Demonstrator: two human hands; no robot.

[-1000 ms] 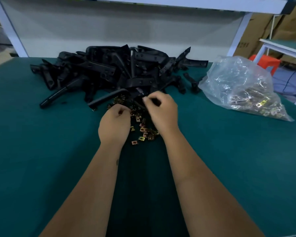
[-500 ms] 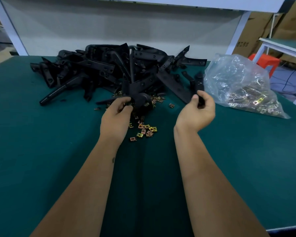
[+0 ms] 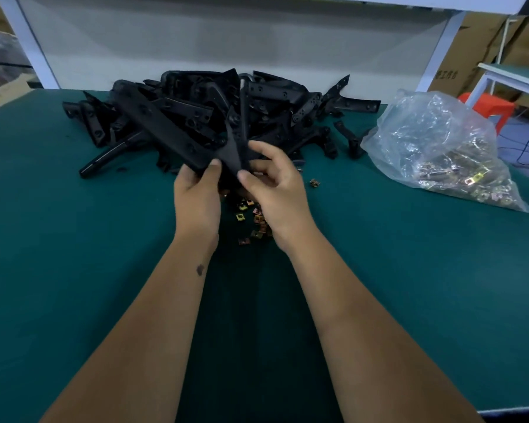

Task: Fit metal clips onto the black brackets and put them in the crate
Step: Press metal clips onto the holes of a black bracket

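Note:
A long black bracket (image 3: 165, 126) is lifted above the green table, slanting up to the left. My left hand (image 3: 197, 195) grips its near end, thumb on top. My right hand (image 3: 277, 186) pinches the same end from the right with thumb and fingers. Whether a clip sits between my fingers I cannot tell. Behind lies a heap of black brackets (image 3: 275, 102). Small brass-coloured metal clips (image 3: 254, 216) are scattered on the table under my hands. No crate is in view.
A clear plastic bag of metal clips (image 3: 437, 154) lies at the right. A loose clip (image 3: 315, 183) sits beside my right hand. A white frame post (image 3: 437, 53) and grey back panel bound the green table (image 3: 74, 254). Cardboard boxes and a red stool (image 3: 486, 109) stand beyond.
My right hand swung back from the right to the middle, carrying a bracket. Both hands now hold one long bracket raised in front of the heap.

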